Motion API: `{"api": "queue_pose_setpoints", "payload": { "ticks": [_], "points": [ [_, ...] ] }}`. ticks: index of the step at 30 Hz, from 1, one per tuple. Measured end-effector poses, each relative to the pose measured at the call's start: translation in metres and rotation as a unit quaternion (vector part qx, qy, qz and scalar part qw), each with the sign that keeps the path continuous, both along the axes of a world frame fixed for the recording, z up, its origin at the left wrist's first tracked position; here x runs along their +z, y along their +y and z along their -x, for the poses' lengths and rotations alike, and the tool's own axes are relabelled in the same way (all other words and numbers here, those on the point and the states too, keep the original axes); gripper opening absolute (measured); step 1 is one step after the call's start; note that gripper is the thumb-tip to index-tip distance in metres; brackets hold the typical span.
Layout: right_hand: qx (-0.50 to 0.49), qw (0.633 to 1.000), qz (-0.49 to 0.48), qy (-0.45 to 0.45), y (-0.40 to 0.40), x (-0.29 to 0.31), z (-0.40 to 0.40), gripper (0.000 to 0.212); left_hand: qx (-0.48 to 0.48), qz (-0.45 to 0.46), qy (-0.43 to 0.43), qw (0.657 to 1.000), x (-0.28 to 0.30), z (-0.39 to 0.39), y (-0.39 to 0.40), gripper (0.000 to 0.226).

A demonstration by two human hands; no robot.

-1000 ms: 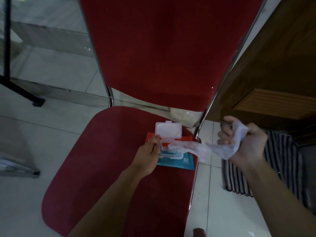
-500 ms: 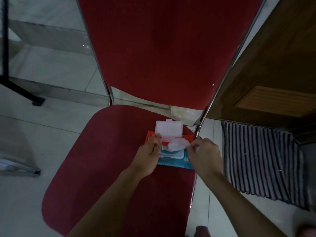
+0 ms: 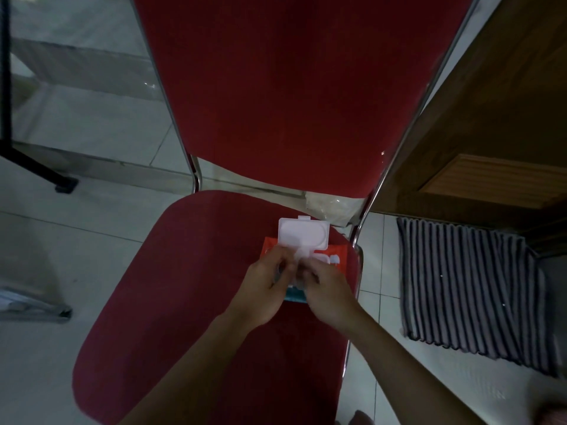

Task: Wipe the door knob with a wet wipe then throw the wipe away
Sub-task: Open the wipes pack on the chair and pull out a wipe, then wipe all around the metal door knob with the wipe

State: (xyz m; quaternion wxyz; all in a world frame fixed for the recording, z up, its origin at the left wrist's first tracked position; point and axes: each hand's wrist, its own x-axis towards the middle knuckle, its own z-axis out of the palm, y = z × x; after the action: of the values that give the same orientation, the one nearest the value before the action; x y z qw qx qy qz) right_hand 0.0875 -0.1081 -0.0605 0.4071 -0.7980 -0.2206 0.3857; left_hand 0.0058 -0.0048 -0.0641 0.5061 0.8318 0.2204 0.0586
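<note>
An orange and teal wet wipe pack [image 3: 338, 252] lies on the red chair seat [image 3: 190, 286], and its white flip lid [image 3: 303, 234] stands open. Both hands meet over the pack's opening. My left hand [image 3: 264, 286] holds the pack at the opening with bent fingers. My right hand [image 3: 329, 291] has its fingers curled there and pinches a pale bit of wet wipe [image 3: 299, 269], which the fingers mostly hide. No door knob is in view.
The chair's red backrest [image 3: 291, 87] rises right behind the pack. A wooden door [image 3: 497, 111] stands at the right, with a striped mat [image 3: 469, 289] on the tiled floor below it. A black stand foot [image 3: 64, 185] is at the left.
A second ago my right hand held a drawn-out wipe away to the right. It has come back to the pack, and both hands now cover the opening.
</note>
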Motion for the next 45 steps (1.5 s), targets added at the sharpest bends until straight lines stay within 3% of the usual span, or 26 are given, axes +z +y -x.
{"api": "queue_pose_setpoints", "payload": {
  "ticks": [2,4,12,19,23,28,32,34,38,41,45],
  "points": [
    [-0.066,0.989,-0.013,0.134,-0.003,0.008,-0.005,0.026,-0.036,-0.024,0.014,0.999,-0.001,0.000,-0.002,0.010],
    [-0.114,0.977,-0.008,0.182,-0.008,0.013,-0.011,0.027,-0.063,-0.037,0.035,0.997,-0.003,0.001,-0.002,0.017],
    [-0.238,0.957,-0.012,0.165,-0.032,0.020,-0.025,0.022,-0.169,-0.123,0.165,0.964,-0.002,0.002,-0.003,0.060],
    [-0.238,0.955,0.015,0.176,-0.048,0.026,-0.024,0.016,-0.216,-0.165,0.205,0.940,0.010,-0.001,-0.005,0.060],
    [-0.195,0.955,0.042,0.220,-0.053,0.022,-0.014,0.024,-0.223,-0.168,0.220,0.935,0.020,-0.003,-0.001,0.058],
    [-0.196,0.947,0.030,0.252,-0.060,0.030,-0.010,0.023,-0.220,-0.182,0.259,0.923,0.038,-0.002,-0.006,0.058],
    [-0.222,0.935,-0.024,0.277,-0.069,0.053,-0.023,0.020,-0.178,-0.169,0.268,0.932,0.056,-0.007,-0.015,0.069],
    [-0.233,0.927,-0.067,0.286,-0.077,0.070,-0.035,0.022,-0.137,-0.119,0.252,0.951,0.067,-0.019,-0.027,0.068],
    [-0.246,0.909,-0.170,0.292,-0.096,0.112,-0.065,0.027,-0.070,0.077,0.166,0.981,0.100,-0.056,-0.065,0.058],
    [-0.265,0.903,-0.227,0.253,-0.118,0.156,-0.091,0.024,-0.106,0.175,0.078,0.976,0.138,-0.093,-0.103,0.019],
    [-0.281,0.912,-0.263,0.144,-0.161,0.217,-0.128,0.017,-0.120,0.259,0.013,0.958,0.199,-0.143,-0.147,0.013]
  ]
}}
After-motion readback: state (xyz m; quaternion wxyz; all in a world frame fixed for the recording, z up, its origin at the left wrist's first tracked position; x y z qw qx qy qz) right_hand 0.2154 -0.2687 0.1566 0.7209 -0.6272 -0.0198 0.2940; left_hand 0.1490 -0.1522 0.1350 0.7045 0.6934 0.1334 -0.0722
